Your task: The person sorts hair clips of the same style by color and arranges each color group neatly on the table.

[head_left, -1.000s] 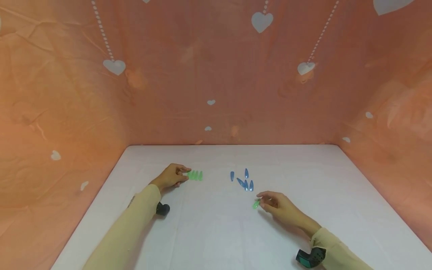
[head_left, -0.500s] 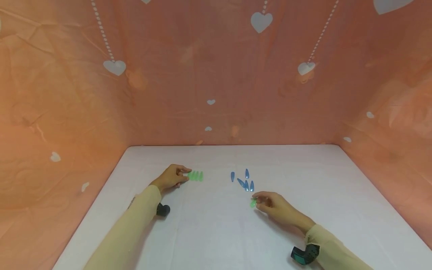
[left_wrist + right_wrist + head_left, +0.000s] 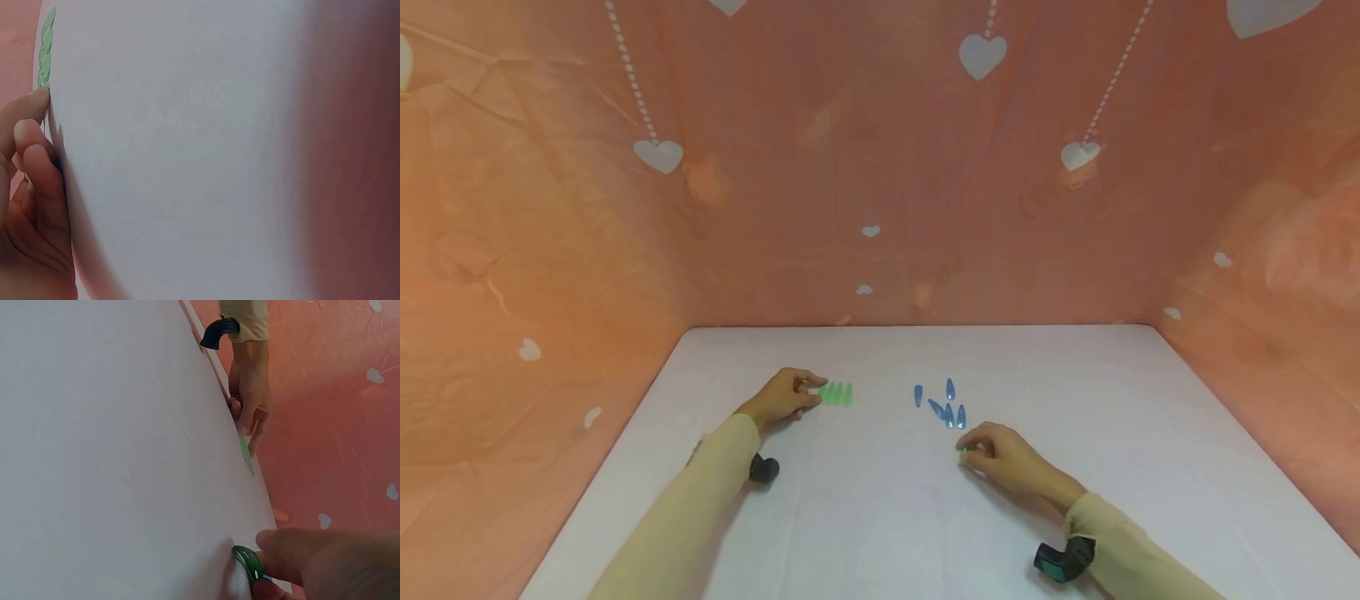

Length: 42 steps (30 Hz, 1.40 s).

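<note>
- Pinching green clip (image 3: 962, 457) btwn thumb & fingers, R hand (image 3: 1011, 458) was over white tbl (image 3: 865, 517); fingers hid most of clip from head cam.
- L hand (image 3: 781, 396): thumb & index at near end of green row (image 3: 837, 394); couldn't tell if gripping.
- 5 blue clips (image 3: 950, 416) lay just beyond R hand, right of row.
- Heart-print backdrop (image 3: 820, 183) behind.

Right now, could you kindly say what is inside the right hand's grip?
A glossy green piece shows in the right hand; its other end is covered, so I cannot tell whether more lie stacked there.
</note>
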Motion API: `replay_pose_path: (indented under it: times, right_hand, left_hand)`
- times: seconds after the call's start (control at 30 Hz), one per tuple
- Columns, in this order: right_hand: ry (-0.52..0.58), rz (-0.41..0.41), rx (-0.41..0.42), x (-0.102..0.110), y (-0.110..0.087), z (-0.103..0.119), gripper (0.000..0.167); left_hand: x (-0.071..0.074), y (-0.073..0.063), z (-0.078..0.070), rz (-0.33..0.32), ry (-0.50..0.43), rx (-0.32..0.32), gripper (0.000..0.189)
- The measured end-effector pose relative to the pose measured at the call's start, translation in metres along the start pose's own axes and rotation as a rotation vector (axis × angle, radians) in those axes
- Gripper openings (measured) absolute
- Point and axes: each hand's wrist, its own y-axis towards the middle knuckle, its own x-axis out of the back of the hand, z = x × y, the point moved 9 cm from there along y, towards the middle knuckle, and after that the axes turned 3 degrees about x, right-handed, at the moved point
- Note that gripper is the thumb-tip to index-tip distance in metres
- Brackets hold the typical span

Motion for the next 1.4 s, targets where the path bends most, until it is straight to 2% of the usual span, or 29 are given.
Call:
replay_pose_path:
  times: [0.13,0.3,0.53,0.7,0.93,1.13,1.4]
  right_hand:
    - [-0.037,-0.022,0.024,0.0,0.002,0.002,0.016]
    - [-0.029,-0.019,0.028,-0.002,0.003,0.003,0.017]
    - [0.051,0.017,0.04,-0.006,0.005,0.002,0.017]
    - [0.092,0.015,0.059,-0.007,0.007,0.004,0.017]
    - [0.171,0.012,0.077,-0.008,0.01,0.007,0.018]
    - [0.303,0.025,0.066,-0.008,0.014,0.007,0.023]
    - [0.37,0.022,0.081,-0.009,0.021,0.012,0.029]
  left_hand:
    - [-0.001,-0.002,-0.002,0.014,-0.012,-0.032,0.042]
    - [-0.001,0.001,0.003,-0.012,0.0,0.014,0.042]
    - [0.0,0.003,0.005,-0.024,0.019,0.027,0.043]
    - [0.001,0.002,0.003,-0.029,0.015,0.028,0.043]
    - [0.001,0.005,0.01,-0.026,0.006,0.061,0.042]
    - [0.001,0.005,0.012,-0.035,0.01,0.091,0.042]
    - [0.001,0.002,0.012,-0.049,0.001,0.111,0.041]
